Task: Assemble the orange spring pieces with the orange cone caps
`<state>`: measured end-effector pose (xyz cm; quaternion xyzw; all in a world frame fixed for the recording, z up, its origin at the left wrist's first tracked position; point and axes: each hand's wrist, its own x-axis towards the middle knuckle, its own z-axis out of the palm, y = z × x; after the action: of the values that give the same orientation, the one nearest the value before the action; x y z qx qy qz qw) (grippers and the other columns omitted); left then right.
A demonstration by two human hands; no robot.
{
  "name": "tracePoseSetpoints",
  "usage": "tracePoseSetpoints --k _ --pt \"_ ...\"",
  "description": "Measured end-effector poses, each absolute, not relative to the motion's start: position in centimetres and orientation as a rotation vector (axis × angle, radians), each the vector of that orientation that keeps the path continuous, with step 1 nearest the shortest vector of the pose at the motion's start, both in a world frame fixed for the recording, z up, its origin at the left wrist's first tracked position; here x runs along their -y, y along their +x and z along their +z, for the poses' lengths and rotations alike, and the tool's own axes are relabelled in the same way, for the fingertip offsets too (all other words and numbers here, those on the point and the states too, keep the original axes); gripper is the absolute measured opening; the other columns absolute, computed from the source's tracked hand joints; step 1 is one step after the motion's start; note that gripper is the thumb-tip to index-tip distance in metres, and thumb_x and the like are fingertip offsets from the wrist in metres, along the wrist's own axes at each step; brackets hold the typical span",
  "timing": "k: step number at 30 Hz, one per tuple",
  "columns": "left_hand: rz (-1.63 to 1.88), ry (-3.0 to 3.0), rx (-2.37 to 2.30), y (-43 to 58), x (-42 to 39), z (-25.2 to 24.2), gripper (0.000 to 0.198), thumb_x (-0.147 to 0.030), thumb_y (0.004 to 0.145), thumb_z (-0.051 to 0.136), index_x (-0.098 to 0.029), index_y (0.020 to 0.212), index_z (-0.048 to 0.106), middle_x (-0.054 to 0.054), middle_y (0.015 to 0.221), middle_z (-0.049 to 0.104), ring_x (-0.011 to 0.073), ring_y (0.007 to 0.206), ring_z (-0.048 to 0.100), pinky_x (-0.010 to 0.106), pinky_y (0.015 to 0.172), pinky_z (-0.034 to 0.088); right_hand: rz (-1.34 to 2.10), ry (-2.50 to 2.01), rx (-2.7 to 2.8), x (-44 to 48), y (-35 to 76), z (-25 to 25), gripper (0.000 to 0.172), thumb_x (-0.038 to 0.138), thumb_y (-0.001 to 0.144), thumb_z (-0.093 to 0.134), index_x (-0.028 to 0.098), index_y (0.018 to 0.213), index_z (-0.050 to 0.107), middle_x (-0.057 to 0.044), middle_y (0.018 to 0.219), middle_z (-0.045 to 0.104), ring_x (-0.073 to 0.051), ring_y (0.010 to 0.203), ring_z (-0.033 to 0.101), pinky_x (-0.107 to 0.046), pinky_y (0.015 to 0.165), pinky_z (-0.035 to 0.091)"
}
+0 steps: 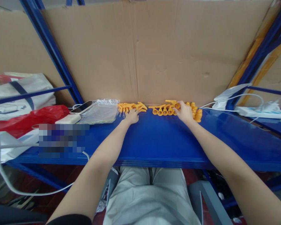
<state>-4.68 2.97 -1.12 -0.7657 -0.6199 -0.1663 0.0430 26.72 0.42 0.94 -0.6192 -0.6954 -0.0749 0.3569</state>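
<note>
Right hand (184,111), clamped on one yellow ringed piece (177,106). Left hand (132,117), at yellow spiral-ended pieces (124,107), grip cannot be told. Pale bag (42,87), print illegible.

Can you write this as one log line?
left hand: at yellow pieces with coils | right hand: at yellow pieces with round ends | surface: blue table

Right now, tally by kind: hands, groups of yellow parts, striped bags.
Hands (left hand, right hand): 2
Yellow groups (branched pieces, ringed row, cylinder cluster): 3
Striped bag: 1
Total: 6
Overlap hides the exact count of single parts.
</note>
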Motion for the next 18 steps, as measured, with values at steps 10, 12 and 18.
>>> tracePoseSetpoints --k 10,12,18 --pt "-0.555 -2.23 1.78 -4.6 -3.3 -1.4 0.031 -0.021 0.083 0.057 -0.022 0.111 0.071 0.014 0.118 0.071 0.0348 0.123 0.058 0.053 0.106 0.045 -0.347 -1.81 2.004 -0.9 25.8 -0.4 0.05 0.029 0.096 0.047 0.014 0.143 0.052 -0.023 0.136 0.064 -0.04 0.128 0.056 -0.061 0.107 0.036" --pt "-0.63 -2.189 1.762 -4.6 -3.3 -1.3 0.031 -0.02 0.083 0.056 -0.022 0.11 0.072 0.014 0.115 0.071 0.0357 0.12 0.059 0.054 0.103 0.047 -0.329 -1.778 2.01 -1.3 26.2 -0.8 0.058 0.032 0.096 0.047 0.016 0.151 0.045 -0.022 0.143 0.059 -0.04 0.134 0.051 -0.065 0.11 0.033" --pt "-0.883 -2.116 1.785 -4.5 -3.3 -0.4 0.031 -0.015 0.088 0.05 -0.021 0.109 0.072 0.014 0.111 0.071 0.0318 0.112 0.064 0.045 0.099 0.05 -0.203 -1.83 2.08 -1.5 26.9 -0.9 0.083 0.033 0.091 0.054 0.015 0.164 0.019 -0.02 0.161 0.04 -0.04 0.151 0.03 -0.072 0.118 0.019"
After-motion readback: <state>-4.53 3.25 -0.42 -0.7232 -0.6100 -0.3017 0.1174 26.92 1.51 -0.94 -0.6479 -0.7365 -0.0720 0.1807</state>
